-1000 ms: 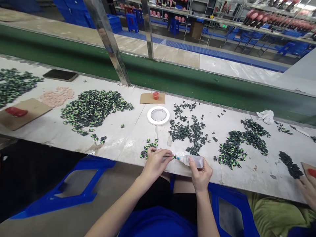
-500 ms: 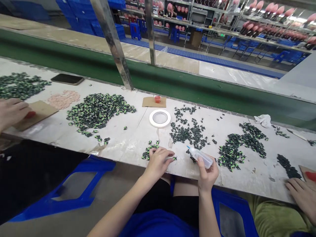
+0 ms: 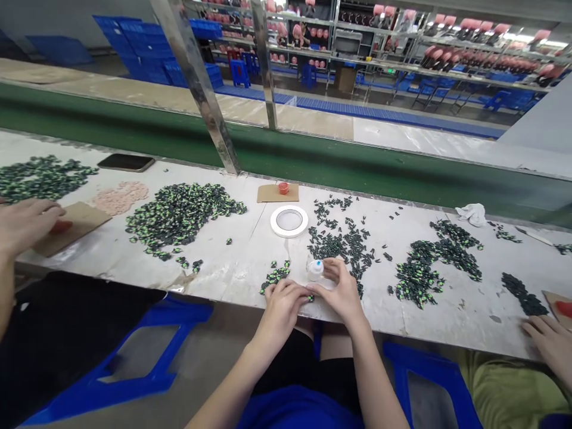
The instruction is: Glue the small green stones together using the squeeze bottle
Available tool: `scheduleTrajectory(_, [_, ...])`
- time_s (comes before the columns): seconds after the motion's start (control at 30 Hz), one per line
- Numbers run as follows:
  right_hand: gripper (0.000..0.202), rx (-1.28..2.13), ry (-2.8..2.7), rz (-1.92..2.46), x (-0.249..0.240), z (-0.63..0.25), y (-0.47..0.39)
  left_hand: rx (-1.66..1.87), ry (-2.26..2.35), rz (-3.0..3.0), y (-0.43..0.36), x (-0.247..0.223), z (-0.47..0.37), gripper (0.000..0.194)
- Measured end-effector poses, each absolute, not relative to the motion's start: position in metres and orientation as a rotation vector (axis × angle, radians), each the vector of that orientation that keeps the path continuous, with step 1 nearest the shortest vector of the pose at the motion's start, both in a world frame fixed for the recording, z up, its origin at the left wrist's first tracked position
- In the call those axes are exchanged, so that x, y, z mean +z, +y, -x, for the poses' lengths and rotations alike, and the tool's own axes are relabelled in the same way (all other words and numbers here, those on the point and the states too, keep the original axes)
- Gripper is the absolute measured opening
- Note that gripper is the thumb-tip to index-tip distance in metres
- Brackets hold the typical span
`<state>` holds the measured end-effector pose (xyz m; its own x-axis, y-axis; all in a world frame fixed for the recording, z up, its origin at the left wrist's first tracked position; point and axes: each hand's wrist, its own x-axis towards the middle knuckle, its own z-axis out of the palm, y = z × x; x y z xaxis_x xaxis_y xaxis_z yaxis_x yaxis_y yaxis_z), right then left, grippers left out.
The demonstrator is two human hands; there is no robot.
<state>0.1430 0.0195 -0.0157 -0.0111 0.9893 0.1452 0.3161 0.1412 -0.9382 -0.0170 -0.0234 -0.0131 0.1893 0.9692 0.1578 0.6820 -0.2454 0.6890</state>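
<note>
My left hand (image 3: 285, 301) is low over the table's near edge, fingers bent and pinched at a small black-and-green piece (image 3: 310, 298). Close beside it, my right hand (image 3: 342, 290) has its fingers curled against a small translucent squeeze bottle (image 3: 316, 271). The bottle's blue tip points up toward me; its lower part is hidden. My right thumb reaches across to the piece at the left fingertips. Left of the bottle lies a small heap of black-and-green pieces (image 3: 277, 273). Small dark pieces (image 3: 333, 245) are spread behind and right of my right hand.
A white tape roll (image 3: 289, 221) lies beyond my hands, before a red cup (image 3: 283, 188) on cardboard (image 3: 264, 193). Larger heaps stand left (image 3: 183, 214) and right (image 3: 417, 274). Co-workers' hands work at left (image 3: 29, 226) and right (image 3: 547, 339). A metal post (image 3: 201, 89) rises behind.
My right hand has moved left, bringing the squeeze bottle close to my left hand. The bottle has turned from lying slanted, tip leftward, to tip up. The view has shifted slightly.
</note>
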Motion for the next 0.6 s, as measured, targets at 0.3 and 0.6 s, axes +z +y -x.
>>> scheduleTrajectory(0.3, [0.015,0.259,-1.868,1.522,0.003,-0.181,0.047,0.955,1.545,-1.897,-0.03,-0.014,0.021,0.017])
scheduleTrajectory(0.6, [0.01,0.141,-2.206,1.816,0.001,-0.153,0.065,0.983,1.562,-1.84,-0.033,-0.011,0.027,0.015])
